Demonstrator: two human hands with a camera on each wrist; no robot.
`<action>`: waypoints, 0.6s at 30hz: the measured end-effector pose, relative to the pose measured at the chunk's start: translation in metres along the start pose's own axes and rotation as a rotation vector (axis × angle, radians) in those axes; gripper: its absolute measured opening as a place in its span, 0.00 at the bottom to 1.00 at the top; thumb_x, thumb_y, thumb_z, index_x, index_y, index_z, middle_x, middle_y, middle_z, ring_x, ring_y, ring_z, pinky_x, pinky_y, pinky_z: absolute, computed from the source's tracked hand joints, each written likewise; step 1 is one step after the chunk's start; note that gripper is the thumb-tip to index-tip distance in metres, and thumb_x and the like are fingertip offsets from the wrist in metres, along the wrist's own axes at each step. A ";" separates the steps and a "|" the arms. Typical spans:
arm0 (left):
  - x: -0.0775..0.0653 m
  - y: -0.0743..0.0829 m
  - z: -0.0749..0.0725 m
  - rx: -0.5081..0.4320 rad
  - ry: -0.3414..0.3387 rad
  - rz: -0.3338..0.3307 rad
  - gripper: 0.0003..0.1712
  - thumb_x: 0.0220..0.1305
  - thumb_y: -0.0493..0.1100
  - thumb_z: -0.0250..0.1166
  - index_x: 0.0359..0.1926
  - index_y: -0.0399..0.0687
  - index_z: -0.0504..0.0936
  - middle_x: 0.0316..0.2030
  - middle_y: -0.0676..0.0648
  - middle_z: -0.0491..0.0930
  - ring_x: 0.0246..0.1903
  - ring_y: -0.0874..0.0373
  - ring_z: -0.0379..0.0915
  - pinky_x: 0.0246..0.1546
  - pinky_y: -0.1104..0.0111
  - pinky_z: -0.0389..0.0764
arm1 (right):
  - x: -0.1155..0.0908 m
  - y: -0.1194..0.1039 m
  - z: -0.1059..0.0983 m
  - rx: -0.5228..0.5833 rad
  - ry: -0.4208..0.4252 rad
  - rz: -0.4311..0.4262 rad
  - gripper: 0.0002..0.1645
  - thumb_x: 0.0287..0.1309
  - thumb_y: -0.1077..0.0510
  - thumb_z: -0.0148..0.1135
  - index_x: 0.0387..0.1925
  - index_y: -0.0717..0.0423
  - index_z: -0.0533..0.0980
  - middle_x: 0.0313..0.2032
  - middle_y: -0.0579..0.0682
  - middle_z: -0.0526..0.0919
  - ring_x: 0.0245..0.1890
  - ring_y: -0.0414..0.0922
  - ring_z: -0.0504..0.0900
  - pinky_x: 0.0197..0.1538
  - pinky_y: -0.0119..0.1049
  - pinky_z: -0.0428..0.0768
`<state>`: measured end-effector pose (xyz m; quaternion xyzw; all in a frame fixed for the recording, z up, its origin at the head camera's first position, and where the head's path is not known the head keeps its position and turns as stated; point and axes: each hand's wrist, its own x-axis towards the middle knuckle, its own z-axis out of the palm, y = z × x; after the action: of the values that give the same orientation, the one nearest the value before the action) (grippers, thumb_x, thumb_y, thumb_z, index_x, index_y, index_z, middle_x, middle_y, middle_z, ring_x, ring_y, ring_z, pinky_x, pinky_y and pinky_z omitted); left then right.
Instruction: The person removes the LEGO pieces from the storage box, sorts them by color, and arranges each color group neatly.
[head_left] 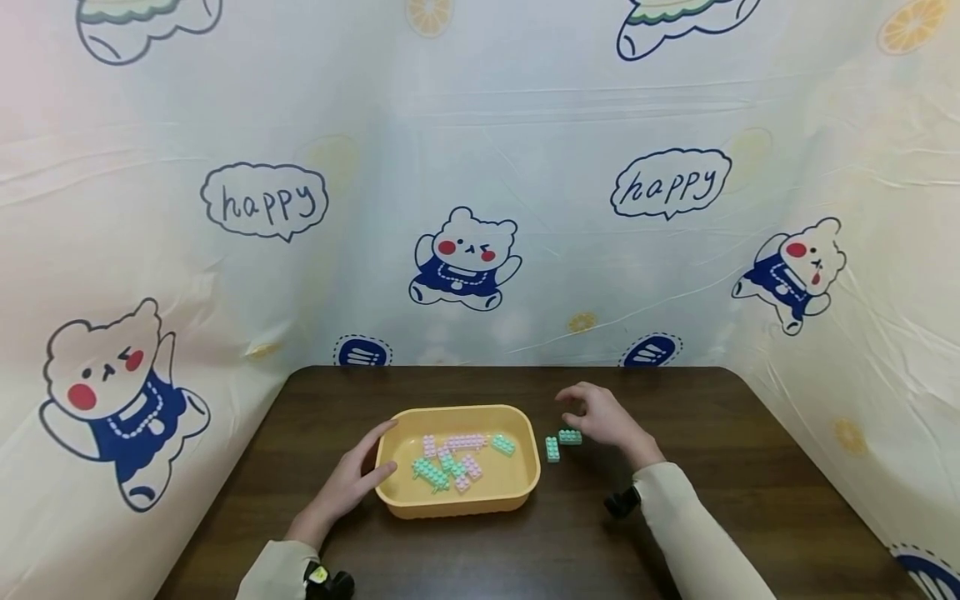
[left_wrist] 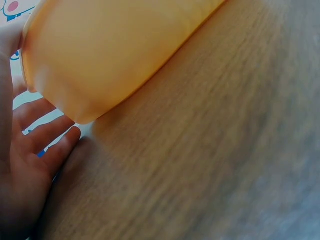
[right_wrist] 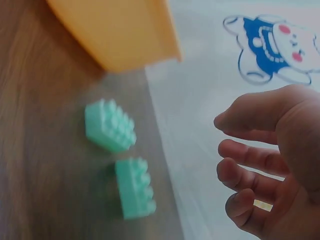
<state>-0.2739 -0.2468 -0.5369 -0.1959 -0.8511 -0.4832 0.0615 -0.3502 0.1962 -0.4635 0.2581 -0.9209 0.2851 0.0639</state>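
Note:
A yellow plastic basin (head_left: 465,502) stands on the table with pink and mint-green toy building blocks (head_left: 431,473) inside. My left hand (head_left: 351,477) touches the basin's left end with thumb and index finger at the rim; in the left wrist view its other fingers are spread beside the basin's wall. Outside the basin, to its right, lie two mint-green blocks, one upright to the view (head_left: 552,450) and one crosswise (head_left: 570,437). My right hand (head_left: 606,417) hovers just beyond these blocks, fingers loosely bent and nothing between them. In the right wrist view, a gap separates the fingertips from both blocks (right_wrist: 135,189).
The dark wooden table (head_left: 450,558) has rounded far corners. A pale printed curtain (head_left: 480,125) with bears and "happy" bubbles hangs behind it and along both sides. Wrist cameras with black mounts sit on both cream sleeves (head_left: 693,525).

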 end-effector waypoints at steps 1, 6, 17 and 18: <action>0.000 0.000 0.000 0.000 -0.001 -0.003 0.36 0.67 0.45 0.61 0.73 0.56 0.59 0.71 0.42 0.62 0.64 0.46 0.68 0.57 0.70 0.71 | 0.002 -0.004 0.000 0.007 0.000 -0.006 0.16 0.55 0.60 0.67 0.48 0.51 0.81 0.43 0.52 0.82 0.35 0.45 0.77 0.39 0.37 0.77; 0.000 0.001 0.000 0.008 -0.001 -0.011 0.36 0.68 0.46 0.61 0.73 0.57 0.59 0.71 0.43 0.62 0.64 0.46 0.68 0.58 0.66 0.71 | 0.007 -0.022 0.002 0.028 -0.012 -0.049 0.16 0.56 0.57 0.67 0.48 0.49 0.81 0.44 0.51 0.82 0.29 0.39 0.74 0.34 0.33 0.76; 0.000 0.000 -0.001 0.005 -0.002 -0.013 0.36 0.68 0.46 0.61 0.73 0.58 0.59 0.71 0.44 0.62 0.64 0.46 0.68 0.58 0.66 0.71 | 0.020 -0.054 0.019 0.054 -0.071 -0.125 0.16 0.56 0.60 0.67 0.48 0.55 0.81 0.42 0.51 0.83 0.24 0.37 0.74 0.29 0.30 0.76; 0.000 0.000 0.000 0.006 -0.002 -0.013 0.36 0.68 0.47 0.61 0.73 0.58 0.59 0.71 0.44 0.62 0.64 0.46 0.68 0.58 0.66 0.71 | 0.021 -0.057 0.021 0.052 -0.080 -0.126 0.16 0.56 0.60 0.67 0.48 0.55 0.81 0.42 0.52 0.83 0.25 0.38 0.74 0.29 0.30 0.76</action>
<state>-0.2741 -0.2472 -0.5370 -0.1908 -0.8540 -0.4806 0.0582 -0.3381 0.1352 -0.4477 0.3284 -0.8969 0.2937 0.0382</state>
